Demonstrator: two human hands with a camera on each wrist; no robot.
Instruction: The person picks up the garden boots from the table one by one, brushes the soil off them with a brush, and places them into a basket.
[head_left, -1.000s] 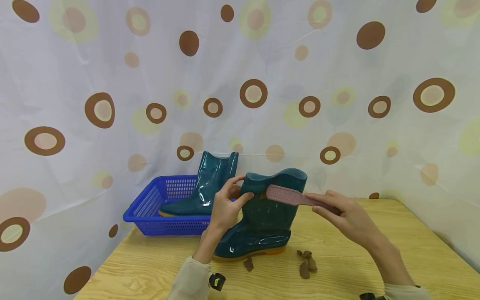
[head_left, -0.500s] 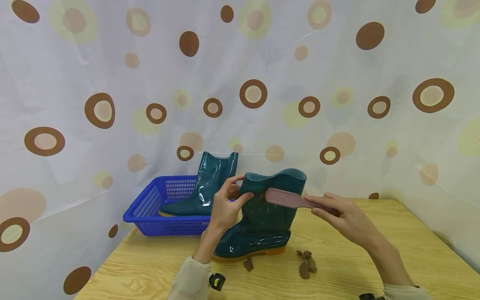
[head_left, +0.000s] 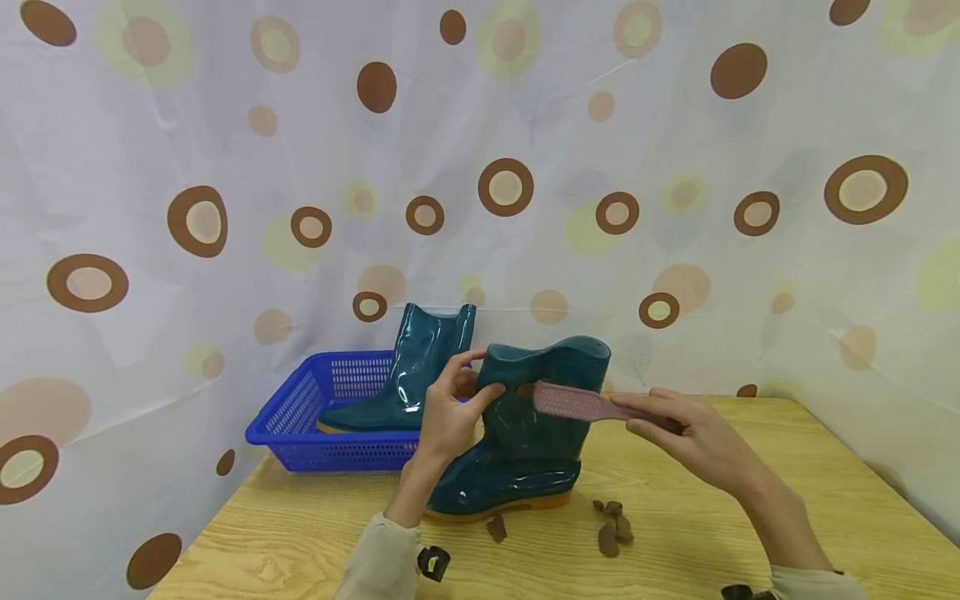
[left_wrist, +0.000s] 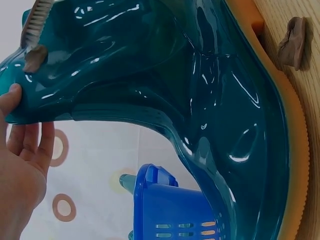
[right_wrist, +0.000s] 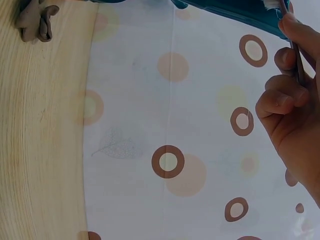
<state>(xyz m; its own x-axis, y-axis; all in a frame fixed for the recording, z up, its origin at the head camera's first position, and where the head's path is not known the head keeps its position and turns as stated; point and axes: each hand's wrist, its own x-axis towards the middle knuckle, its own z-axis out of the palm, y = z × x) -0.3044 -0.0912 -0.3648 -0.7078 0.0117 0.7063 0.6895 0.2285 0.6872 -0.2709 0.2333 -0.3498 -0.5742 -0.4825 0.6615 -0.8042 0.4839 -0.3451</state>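
Note:
A dark green rubber boot (head_left: pixel 525 450) with an orange sole stands on the wooden table. Its upper shaft is gripped at the toe side by my left hand (head_left: pixel 450 412), thumb on the near face and fingers behind the edge. My right hand (head_left: pixel 697 437) holds a pink brush (head_left: pixel 573 402) by its handle. In the left wrist view the white bristles (left_wrist: pixel 36 27) face the shaft, right at a brown clump (left_wrist: pixel 36 58) stuck below the top rim. The right wrist view shows fingers curled round the thin handle (right_wrist: pixel 299 65).
Behind at the left, a blue plastic basket (head_left: pixel 300 450) holds a second green boot (head_left: pixel 422 375). Several brown clumps (head_left: pixel 608 540) lie on the table (head_left: pixel 720 517) right of the boot, and another brown piece (head_left: pixel 497 527) lies by its sole. A spotted curtain (head_left: pixel 570 150) hangs behind.
The brush head has shifted slightly down the shaft, and more of the brown clump shows left of it. My left hand and the boot have barely moved.

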